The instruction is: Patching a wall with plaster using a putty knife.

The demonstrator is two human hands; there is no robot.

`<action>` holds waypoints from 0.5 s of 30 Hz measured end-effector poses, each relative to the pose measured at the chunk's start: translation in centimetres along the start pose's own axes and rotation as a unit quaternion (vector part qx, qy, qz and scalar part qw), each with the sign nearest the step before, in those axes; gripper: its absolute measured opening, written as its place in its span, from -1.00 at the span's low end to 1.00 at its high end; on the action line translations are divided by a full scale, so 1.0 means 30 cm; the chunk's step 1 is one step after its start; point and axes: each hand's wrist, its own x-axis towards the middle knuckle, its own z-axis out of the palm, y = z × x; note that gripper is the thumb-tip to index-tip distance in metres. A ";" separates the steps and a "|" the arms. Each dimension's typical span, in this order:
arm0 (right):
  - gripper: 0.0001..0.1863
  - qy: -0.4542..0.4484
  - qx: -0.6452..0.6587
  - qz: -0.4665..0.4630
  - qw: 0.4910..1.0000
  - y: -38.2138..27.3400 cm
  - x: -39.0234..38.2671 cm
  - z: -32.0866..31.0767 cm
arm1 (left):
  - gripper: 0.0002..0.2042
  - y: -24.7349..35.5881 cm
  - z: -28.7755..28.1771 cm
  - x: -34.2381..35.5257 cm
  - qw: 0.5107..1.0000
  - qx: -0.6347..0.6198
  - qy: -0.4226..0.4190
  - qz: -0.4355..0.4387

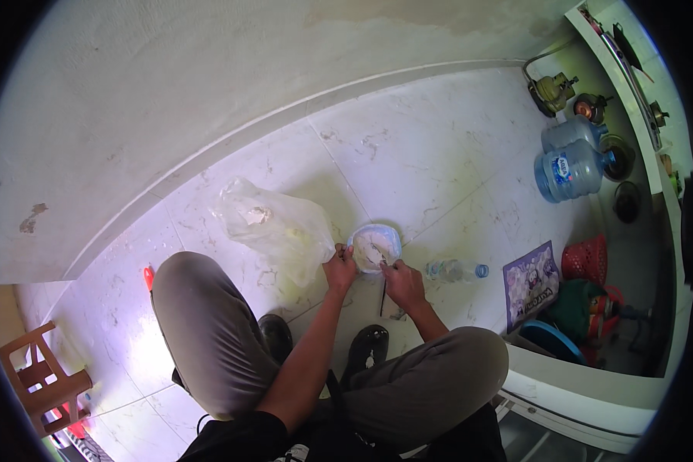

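Note:
A pale blue-white bowl (395, 234) stands on the floor in front of me, with a whitish powder or paste (372, 251) inside. My left hand (340, 269) grips its left rim, fingers closed. At the bowl's right edge, my right hand (404, 285) is closed around something small that reaches into the white stuff; I cannot make out its kind. A translucent plastic bag (273, 227) with some whitish lumps lies beside my left hand. To the right of my right hand, a clear plastic bottle (450, 270) with a blue cap lies on its side.
A thin dark-edged object (391, 304) lies below my right hand. Blue water jugs (574, 173), a purple printed mat (530, 285) and a red basket (585, 258) are at the right by a counter. A wall (169, 100) bounds the far side; a brown stool (42, 377) stands left.

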 end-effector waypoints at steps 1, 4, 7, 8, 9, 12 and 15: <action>-0.77 0.000 0.001 0.000 1.000 0.031 -0.004 -0.003 | -0.83 0.009 0.000 -0.003 1.000 0.000 0.001 0.000; -0.74 0.025 -0.086 -0.043 0.995 0.098 -0.005 -0.051 | -0.82 0.059 0.000 -0.019 0.998 -0.013 -0.038 -0.058; -0.69 0.068 -0.035 -0.084 0.994 0.037 0.072 -0.143 | -0.83 0.038 -0.040 -0.002 0.998 0.054 -0.032 0.017; -0.69 0.068 -0.042 -0.075 0.994 0.057 0.056 -0.135 | -0.84 0.081 -0.020 -0.021 0.998 0.027 -0.046 -0.030; -0.69 0.028 -0.049 -0.083 0.995 0.086 0.039 -0.113 | -0.84 0.117 0.002 -0.038 0.995 0.001 -0.060 -0.077; -0.68 -0.013 -0.050 -0.113 0.992 0.086 0.043 -0.053 | -0.85 0.066 -0.024 -0.015 0.999 -0.014 -0.028 -0.038; -0.68 -0.035 -0.061 -0.100 0.992 0.099 0.066 -0.109 | -0.84 0.060 -0.016 -0.016 0.999 0.010 -0.034 -0.023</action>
